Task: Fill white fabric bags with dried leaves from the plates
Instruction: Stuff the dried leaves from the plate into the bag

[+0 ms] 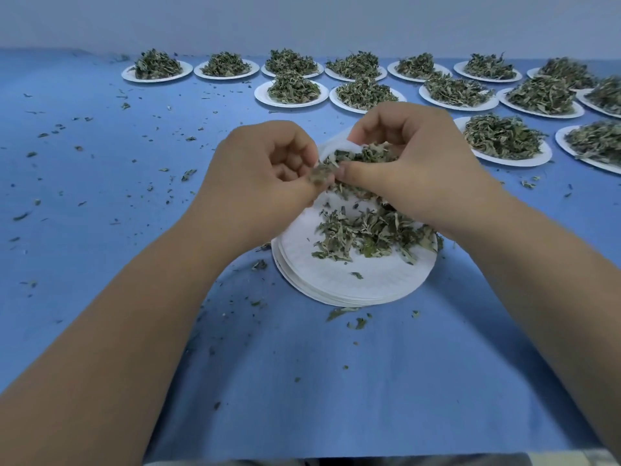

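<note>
We see the blue cloth (100, 196) open to the left and near edge, with leaf-heaped plates (510, 160) crowding far and right. Over the central plate stack (353, 287), our right hand (420, 163) curls round the white bag (339, 146), and our left hand (262, 169) pinches dried leaves (319, 174) at its mouth.

Bare forearms lead to a bare left hand (265, 166) and right hand (415, 163).

Far-right plates (562, 144) beyond frame edge
</note>
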`<state>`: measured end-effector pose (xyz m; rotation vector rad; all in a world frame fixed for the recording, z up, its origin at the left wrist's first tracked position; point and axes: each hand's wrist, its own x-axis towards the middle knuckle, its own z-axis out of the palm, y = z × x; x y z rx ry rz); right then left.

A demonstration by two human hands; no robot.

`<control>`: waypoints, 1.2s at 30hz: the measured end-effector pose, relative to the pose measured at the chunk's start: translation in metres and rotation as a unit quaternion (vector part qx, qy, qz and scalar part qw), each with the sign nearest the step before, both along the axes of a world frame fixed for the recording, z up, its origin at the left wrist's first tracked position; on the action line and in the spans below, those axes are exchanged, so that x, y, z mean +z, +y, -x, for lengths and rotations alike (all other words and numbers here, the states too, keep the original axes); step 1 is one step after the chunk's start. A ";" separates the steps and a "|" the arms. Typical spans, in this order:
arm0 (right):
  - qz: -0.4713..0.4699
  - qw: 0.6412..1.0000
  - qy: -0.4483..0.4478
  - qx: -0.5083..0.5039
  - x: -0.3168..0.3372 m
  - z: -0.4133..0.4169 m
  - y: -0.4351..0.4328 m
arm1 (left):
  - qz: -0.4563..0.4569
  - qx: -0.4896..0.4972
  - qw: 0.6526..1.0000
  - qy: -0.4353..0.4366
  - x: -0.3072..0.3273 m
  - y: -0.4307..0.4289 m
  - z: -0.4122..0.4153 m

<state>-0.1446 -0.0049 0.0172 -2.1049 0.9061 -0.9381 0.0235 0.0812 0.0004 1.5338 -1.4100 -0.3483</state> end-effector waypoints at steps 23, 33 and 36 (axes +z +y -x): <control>-0.042 0.994 0.087 -0.047 0.019 -0.002 0.010 | 0.018 0.062 0.998 0.004 -0.002 -0.003 -0.001; 0.072 0.995 0.062 -0.035 0.013 0.005 0.030 | 0.000 -0.003 0.986 0.165 0.001 -0.004 -0.001; 0.124 0.989 0.068 -0.052 0.007 -0.003 0.030 | -0.018 -0.041 0.984 0.171 0.001 -0.003 -0.001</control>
